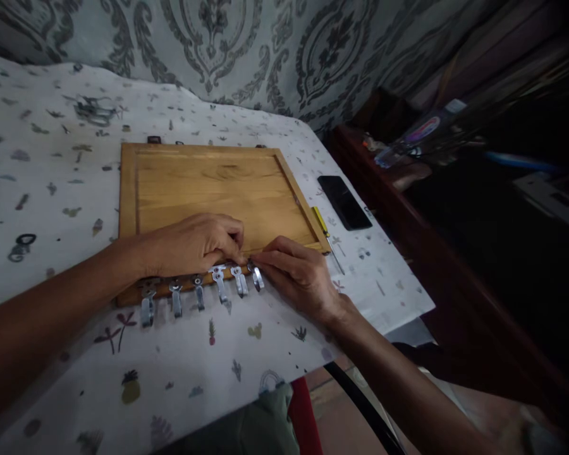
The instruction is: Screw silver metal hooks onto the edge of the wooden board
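Note:
A framed wooden panel lies flat on the patterned white cloth. Several metal hooks line its near edge, their curved ends over the cloth. My left hand rests across the near part of the panel, fingers bent, with its fingertips at the edge close to the hooks at the right. Opposite it, my right hand is closed in a pinch beside the rightmost hook. Whatever is between the fingertips of either hand is too small to make out.
Right of the panel lie a yellow-handled screwdriver and a black phone. Metal pieces sit at the back left of the table. A plastic bottle stands beyond its right edge.

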A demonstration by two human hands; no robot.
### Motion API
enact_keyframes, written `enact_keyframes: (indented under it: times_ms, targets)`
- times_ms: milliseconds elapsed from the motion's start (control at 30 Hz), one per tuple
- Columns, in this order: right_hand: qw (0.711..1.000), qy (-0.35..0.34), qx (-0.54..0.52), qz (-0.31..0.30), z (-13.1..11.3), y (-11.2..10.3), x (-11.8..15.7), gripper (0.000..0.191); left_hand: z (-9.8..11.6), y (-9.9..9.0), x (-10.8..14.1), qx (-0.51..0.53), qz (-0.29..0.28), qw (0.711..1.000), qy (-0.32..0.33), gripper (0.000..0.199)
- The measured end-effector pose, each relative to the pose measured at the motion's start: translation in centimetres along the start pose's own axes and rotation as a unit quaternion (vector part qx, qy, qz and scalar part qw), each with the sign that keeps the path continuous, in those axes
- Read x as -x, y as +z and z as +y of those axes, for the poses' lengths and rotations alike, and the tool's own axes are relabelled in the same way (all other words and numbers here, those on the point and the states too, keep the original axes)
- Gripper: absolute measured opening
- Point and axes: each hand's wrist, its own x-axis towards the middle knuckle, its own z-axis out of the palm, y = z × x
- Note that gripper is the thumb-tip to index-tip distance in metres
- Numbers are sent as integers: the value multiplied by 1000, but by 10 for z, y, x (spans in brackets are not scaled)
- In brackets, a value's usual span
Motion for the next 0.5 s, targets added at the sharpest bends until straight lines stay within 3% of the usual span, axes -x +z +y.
enact_keyframes:
  times_ms: [500]
  targets:
    - [999, -36, 8, -6, 5, 2, 5, 17, -3, 0, -1, -1, -10, 1000, 0, 29]
